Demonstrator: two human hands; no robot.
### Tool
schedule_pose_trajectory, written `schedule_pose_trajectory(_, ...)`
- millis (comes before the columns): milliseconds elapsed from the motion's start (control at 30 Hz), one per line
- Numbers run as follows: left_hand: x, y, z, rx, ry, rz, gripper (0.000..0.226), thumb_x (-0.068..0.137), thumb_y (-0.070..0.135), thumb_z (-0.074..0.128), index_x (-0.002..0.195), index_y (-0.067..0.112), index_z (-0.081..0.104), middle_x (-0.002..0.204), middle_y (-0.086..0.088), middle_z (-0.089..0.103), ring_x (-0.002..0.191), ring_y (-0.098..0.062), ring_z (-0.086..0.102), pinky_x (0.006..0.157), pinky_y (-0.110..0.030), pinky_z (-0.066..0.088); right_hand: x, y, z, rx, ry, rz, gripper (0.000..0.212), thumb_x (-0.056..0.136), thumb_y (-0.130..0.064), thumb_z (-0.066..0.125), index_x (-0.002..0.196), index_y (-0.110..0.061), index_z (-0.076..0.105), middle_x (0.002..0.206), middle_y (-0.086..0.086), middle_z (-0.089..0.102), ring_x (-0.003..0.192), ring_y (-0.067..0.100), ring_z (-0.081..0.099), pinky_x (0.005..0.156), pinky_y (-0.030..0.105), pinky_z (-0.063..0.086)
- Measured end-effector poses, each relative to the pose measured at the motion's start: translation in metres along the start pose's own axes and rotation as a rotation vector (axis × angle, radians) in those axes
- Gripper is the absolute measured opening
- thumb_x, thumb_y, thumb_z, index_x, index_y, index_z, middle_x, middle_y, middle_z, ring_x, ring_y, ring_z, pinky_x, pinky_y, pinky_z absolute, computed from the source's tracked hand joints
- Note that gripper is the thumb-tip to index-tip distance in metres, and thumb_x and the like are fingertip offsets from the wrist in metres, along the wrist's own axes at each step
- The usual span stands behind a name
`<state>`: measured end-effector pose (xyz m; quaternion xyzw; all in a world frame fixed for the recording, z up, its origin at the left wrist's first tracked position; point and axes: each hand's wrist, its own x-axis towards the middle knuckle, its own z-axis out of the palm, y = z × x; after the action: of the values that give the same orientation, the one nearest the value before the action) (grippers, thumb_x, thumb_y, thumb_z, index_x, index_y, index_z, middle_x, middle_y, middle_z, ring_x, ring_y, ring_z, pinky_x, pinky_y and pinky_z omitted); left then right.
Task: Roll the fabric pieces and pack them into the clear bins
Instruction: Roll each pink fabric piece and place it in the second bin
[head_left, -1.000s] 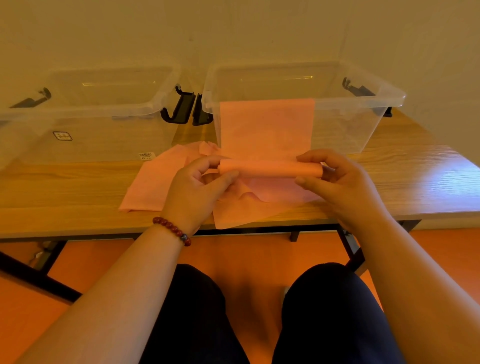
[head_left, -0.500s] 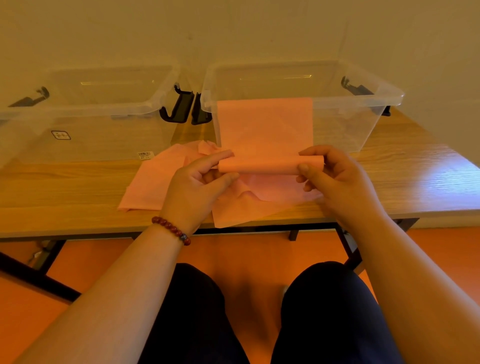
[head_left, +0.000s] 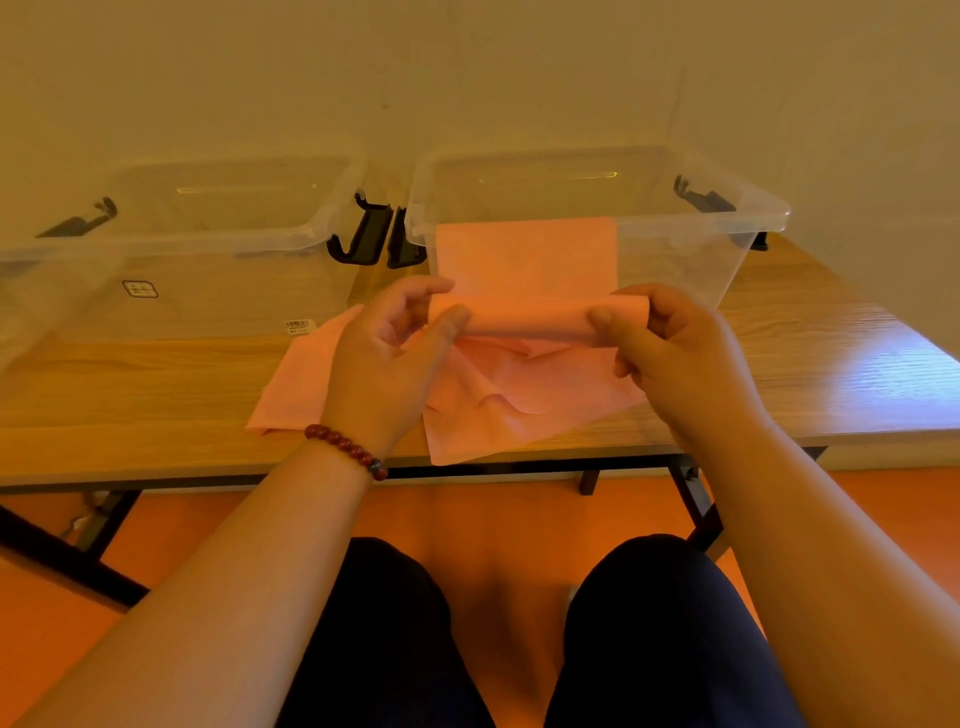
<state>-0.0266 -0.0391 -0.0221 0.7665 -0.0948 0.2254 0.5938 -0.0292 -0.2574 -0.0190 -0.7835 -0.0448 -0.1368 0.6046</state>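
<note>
A pink fabric piece (head_left: 527, 254) hangs over the front rim of the right clear bin (head_left: 737, 223), and its lower end is wound into a roll (head_left: 530, 319). My left hand (head_left: 384, 353) pinches the roll's left end between thumb and fingers. My right hand (head_left: 670, 353) pinches its right end the same way. The roll is held a little above the table, close in front of the bin. More pink fabric pieces (head_left: 498, 405) lie loose and crumpled on the table under my hands. A second clear bin (head_left: 218, 228) stands to the left.
Both bins sit side by side at the back of the wooden table (head_left: 130, 384), their black latches (head_left: 363, 239) meeting in the middle. A wall rises right behind them. The table's front edge is near my knees, with black legs below.
Both hands have turned the roll further up the hanging fabric, so it is thicker and nearer the bin's rim. The hanging flat part is shorter.
</note>
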Motion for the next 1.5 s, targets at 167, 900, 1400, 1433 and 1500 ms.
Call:
schedule_pose_trajectory(167,0.006,0.006,-0.002,0.051,-0.023,0.032,0.033,0.086,0.025,0.069,0.107,0.046,0.057,0.110,0.020,0.062,0.103,0.010,0.055,0.088,-0.015,0.046,0.007,-0.015,-0.002,0.028,0.075,0.048,0.036,0.090,-0.042,0.064,0.094,-0.007,0.067,0.053,-0.003,0.052,0.058,0.015,0.046,0.065,0.037,0.038)
schedule_pose_trajectory(900,0.010,0.026,0.011,-0.013,0.159,-0.018,0.018,0.093,0.033,0.058,0.076,0.037,0.063,0.060,0.006,0.052,0.050,0.002,0.041,0.048,-0.008,0.033,0.022,-0.039,0.002,-0.013,-0.026,-0.070,0.037,0.087,-0.029,0.068,0.120,-0.037,0.053,0.089,-0.008,0.059,0.076,0.008,0.057,0.076,0.030,0.050)
schedule_pose_trajectory(1400,0.023,0.037,-0.003,-0.136,0.000,-0.069,0.025,0.088,0.024,0.066,0.100,0.044,0.055,0.097,0.014,0.068,0.085,0.002,0.064,0.068,-0.012,0.050,0.022,-0.040,-0.006,-0.053,0.013,-0.163,0.030,0.086,-0.024,0.070,0.106,-0.043,0.058,0.109,-0.013,0.064,0.101,0.003,0.060,0.088,0.029,0.051)
schedule_pose_trajectory(1433,0.023,0.038,-0.005,-0.137,-0.024,-0.072,0.028,0.087,0.023,0.067,0.101,0.045,0.055,0.097,0.014,0.069,0.086,0.001,0.064,0.068,-0.013,0.050,0.021,-0.040,-0.005,-0.022,0.010,-0.153,0.031,0.087,-0.022,0.070,0.106,-0.043,0.058,0.109,-0.012,0.065,0.100,0.004,0.062,0.089,0.030,0.053)
schedule_pose_trajectory(1500,0.022,0.039,-0.009,-0.139,-0.057,-0.073,0.030,0.086,0.020,0.068,0.100,0.044,0.058,0.098,0.013,0.069,0.086,0.001,0.064,0.068,-0.013,0.051,0.020,-0.039,-0.004,0.017,0.001,-0.143,0.034,0.087,-0.018,0.070,0.109,-0.042,0.058,0.107,-0.010,0.066,0.098,0.004,0.063,0.090,0.031,0.054)
